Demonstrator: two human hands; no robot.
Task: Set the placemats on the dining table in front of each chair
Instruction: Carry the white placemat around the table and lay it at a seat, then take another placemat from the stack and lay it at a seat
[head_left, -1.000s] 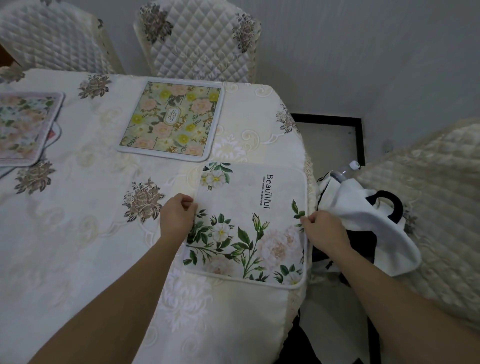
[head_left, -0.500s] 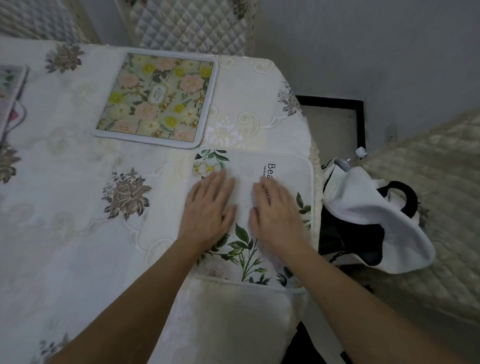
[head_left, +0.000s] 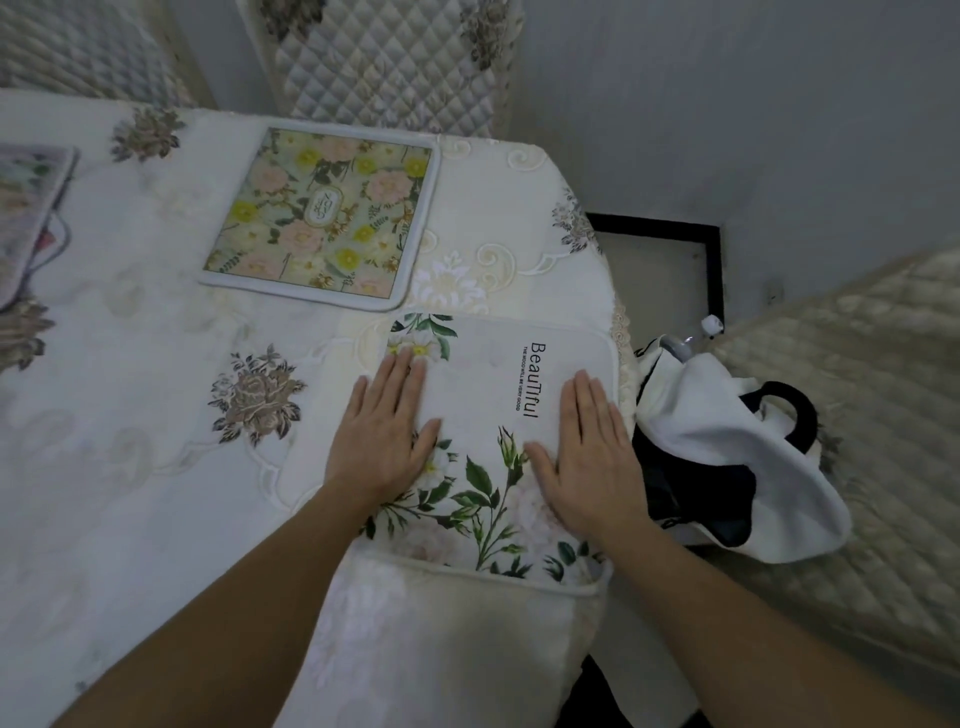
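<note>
A white placemat (head_left: 488, 395) printed with green leaves, pale flowers and the word "Beautiful" lies flat at the table's right end. My left hand (head_left: 382, 431) presses flat on its left side, fingers straight. My right hand (head_left: 589, 447) presses flat on its right side, near the table edge. A second placemat (head_left: 324, 218) with a yellow and pink flower print lies farther back, in front of a quilted chair (head_left: 384, 57). A third placemat (head_left: 26, 208) shows partly at the left edge.
The table (head_left: 130, 415) wears a cream embroidered cloth. A white and black bag (head_left: 727, 447) sits on a quilted seat (head_left: 857, 441) just right of the table. Another quilted chair (head_left: 78, 47) stands at the back left.
A second ago both hands pinched the white placemat's side edges. They then laid flat on its middle and have now slid apart toward its left and right sides.
</note>
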